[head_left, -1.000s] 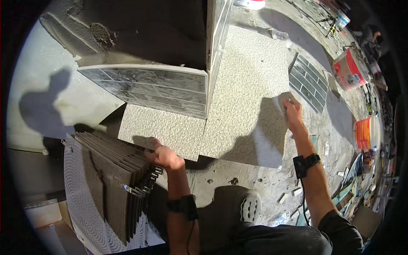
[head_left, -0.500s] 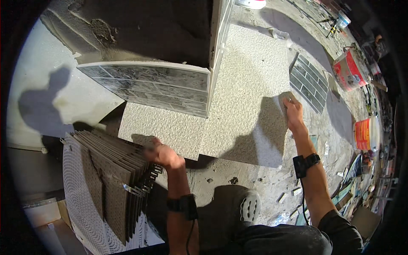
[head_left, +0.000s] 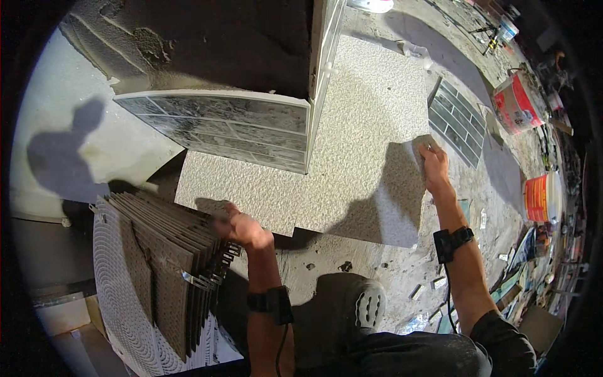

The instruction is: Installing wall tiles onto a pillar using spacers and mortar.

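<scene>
A large off-white floor tile [head_left: 358, 107] with a pebbled surface lies low around the foot of the wall corner, its cut-out fitting about the corner. My right hand [head_left: 434, 166] is closed on the tile's right edge, thumb on top. My left hand [head_left: 248, 231] is closed at the near left edge of the tile; its fingertips are blurred and partly hidden. Right beside that hand leans a stack of grey tiles [head_left: 157, 251] with ridged backs. A grey brick-pattern tile [head_left: 220, 129] covers the low wall above the floor tile.
Dark wet mortar [head_left: 213, 44] coats the wall face above. A loose brick-pattern tile [head_left: 458, 122] lies right of my right hand. Farther right stand a red-and-white bucket [head_left: 518, 103] and a red-and-yellow bucket [head_left: 541, 198]. Offcuts and debris [head_left: 512, 286] litter the floor near my right forearm.
</scene>
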Action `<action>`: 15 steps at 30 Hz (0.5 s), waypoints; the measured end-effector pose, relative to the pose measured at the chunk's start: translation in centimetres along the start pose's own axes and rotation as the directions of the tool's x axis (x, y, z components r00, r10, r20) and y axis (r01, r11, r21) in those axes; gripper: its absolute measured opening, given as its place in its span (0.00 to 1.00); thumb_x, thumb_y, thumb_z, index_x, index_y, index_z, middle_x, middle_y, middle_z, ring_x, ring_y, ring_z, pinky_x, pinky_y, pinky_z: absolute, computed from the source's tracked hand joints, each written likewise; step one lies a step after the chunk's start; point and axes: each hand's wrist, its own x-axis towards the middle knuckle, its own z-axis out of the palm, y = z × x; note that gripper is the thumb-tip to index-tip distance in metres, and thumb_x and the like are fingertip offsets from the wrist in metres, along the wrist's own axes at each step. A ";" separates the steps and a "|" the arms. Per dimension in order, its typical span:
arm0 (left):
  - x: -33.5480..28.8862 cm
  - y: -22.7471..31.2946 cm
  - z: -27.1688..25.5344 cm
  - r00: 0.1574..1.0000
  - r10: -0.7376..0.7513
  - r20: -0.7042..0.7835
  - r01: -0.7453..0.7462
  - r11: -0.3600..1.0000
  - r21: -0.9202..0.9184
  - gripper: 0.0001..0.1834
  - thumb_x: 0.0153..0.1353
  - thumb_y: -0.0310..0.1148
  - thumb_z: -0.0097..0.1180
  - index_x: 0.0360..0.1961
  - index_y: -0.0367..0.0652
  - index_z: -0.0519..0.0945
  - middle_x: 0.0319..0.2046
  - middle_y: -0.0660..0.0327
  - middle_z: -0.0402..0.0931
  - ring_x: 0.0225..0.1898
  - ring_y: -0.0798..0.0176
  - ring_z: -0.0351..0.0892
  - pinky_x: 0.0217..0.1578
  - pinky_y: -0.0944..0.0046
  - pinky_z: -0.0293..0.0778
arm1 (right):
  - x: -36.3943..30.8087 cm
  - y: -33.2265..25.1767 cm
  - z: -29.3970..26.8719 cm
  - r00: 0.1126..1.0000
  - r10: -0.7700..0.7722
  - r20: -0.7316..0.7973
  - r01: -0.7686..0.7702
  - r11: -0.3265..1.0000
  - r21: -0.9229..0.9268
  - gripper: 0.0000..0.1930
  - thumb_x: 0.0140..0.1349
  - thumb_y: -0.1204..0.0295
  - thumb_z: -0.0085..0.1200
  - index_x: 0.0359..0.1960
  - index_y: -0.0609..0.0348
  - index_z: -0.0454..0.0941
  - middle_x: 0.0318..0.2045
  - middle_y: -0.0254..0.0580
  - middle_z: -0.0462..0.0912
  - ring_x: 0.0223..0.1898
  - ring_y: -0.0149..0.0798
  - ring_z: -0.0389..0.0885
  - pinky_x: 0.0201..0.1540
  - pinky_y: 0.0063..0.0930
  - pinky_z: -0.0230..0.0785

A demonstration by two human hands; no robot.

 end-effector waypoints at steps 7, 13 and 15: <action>-2.3 0.6 4.2 0.999 -0.016 -0.044 0.014 0.999 -0.037 0.22 0.73 0.52 0.45 0.51 0.44 0.72 0.45 0.63 0.72 0.51 0.70 0.70 0.62 0.57 0.66 | 0.8 0.6 -1.6 0.998 -0.040 -0.037 0.039 0.999 -0.030 0.20 0.69 0.73 0.53 0.61 0.66 0.77 0.47 0.44 0.85 0.43 0.37 0.82 0.46 0.33 0.75; -2.8 1.8 5.4 0.995 0.026 -0.098 0.003 0.959 0.284 0.20 0.75 0.48 0.41 0.52 0.43 0.72 0.47 0.64 0.72 0.53 0.68 0.70 0.63 0.58 0.64 | 0.3 0.1 -0.6 0.998 -0.009 -0.062 0.008 1.000 -0.016 0.19 0.69 0.74 0.54 0.60 0.65 0.78 0.47 0.43 0.85 0.42 0.37 0.83 0.45 0.33 0.76; -2.9 1.7 5.3 0.997 0.031 -0.077 -0.012 0.973 0.232 0.20 0.75 0.47 0.39 0.54 0.42 0.72 0.49 0.63 0.72 0.54 0.67 0.70 0.65 0.59 0.63 | 0.1 0.0 -0.6 0.998 -0.010 -0.060 0.010 1.000 -0.012 0.19 0.69 0.74 0.54 0.60 0.65 0.78 0.46 0.43 0.86 0.42 0.37 0.83 0.45 0.33 0.76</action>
